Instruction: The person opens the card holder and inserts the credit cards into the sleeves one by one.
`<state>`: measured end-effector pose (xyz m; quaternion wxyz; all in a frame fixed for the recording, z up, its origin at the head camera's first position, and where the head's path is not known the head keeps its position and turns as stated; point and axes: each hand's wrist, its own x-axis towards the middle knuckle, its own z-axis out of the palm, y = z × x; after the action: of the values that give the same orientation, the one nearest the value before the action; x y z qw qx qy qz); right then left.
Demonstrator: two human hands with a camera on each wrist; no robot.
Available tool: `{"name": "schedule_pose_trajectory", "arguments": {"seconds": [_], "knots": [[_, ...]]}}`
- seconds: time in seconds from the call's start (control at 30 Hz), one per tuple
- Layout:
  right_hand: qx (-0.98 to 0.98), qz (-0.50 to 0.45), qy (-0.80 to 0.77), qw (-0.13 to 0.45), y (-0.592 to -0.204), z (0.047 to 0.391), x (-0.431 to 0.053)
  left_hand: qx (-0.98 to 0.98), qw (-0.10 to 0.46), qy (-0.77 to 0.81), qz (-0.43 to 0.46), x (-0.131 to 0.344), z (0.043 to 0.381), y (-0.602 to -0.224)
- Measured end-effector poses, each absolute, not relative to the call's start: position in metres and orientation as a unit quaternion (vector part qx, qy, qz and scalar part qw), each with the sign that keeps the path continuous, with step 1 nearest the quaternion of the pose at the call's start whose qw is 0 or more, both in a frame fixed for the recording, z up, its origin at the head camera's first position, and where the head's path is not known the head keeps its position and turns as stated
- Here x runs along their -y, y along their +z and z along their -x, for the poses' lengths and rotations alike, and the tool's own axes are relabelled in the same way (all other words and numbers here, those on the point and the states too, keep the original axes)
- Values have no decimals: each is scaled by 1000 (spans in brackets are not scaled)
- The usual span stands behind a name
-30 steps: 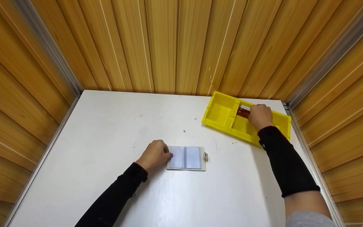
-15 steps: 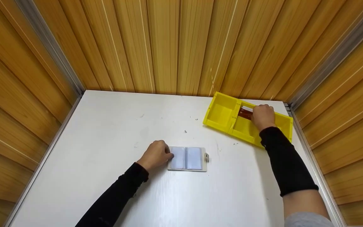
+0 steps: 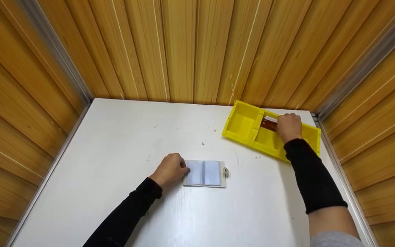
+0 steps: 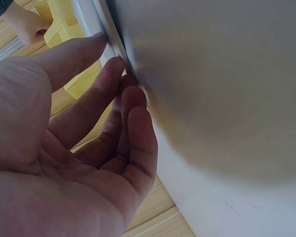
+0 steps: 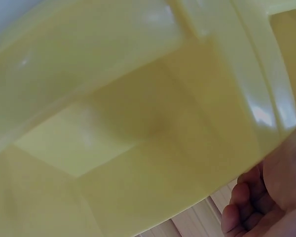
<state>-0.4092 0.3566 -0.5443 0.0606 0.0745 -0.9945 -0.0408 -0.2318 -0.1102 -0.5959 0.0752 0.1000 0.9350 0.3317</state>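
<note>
In the head view a small card holder point(image 3: 204, 174) lies open on the white table, with pale clear sleeves and a snap tab at its right edge. My left hand point(image 3: 170, 168) pinches its left edge between thumb and forefinger; the left wrist view shows this hand point(image 4: 89, 123) with its other fingers curled. Farther back, my right hand point(image 3: 289, 127) reaches over the middle compartment of a yellow tray point(image 3: 269, 111). Beside it, partly covered, lies a reddish-brown flat thing point(image 3: 268, 124) with a white edge. The right hand point(image 5: 266, 197) has curled fingers; whether they hold anything is hidden.
The tray stands slanted at the back right of the white table point(image 3: 122, 137), close to the wood-panelled wall point(image 3: 183, 51). Its left compartment point(image 3: 242, 118) shows bare yellow plastic. Metal-framed side panels flank the table.
My right hand has shifted slightly right within the tray, so more of the reddish-brown thing shows. The left hand keeps its pinch on the card holder. The view has drifted a little.
</note>
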Motion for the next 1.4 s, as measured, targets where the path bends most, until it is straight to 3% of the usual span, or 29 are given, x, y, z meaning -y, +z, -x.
{"name": "schedule_pose_trajectory", "arguments": {"seconds": [0.7,1.4], "knots": [[990,-92,-54,93,-547,409,-359,-932,83,338,-97,109,232,-599],[989,-121,-62,52,-522,402,-358,-932,80,339,-99,108,232,-598]]}}
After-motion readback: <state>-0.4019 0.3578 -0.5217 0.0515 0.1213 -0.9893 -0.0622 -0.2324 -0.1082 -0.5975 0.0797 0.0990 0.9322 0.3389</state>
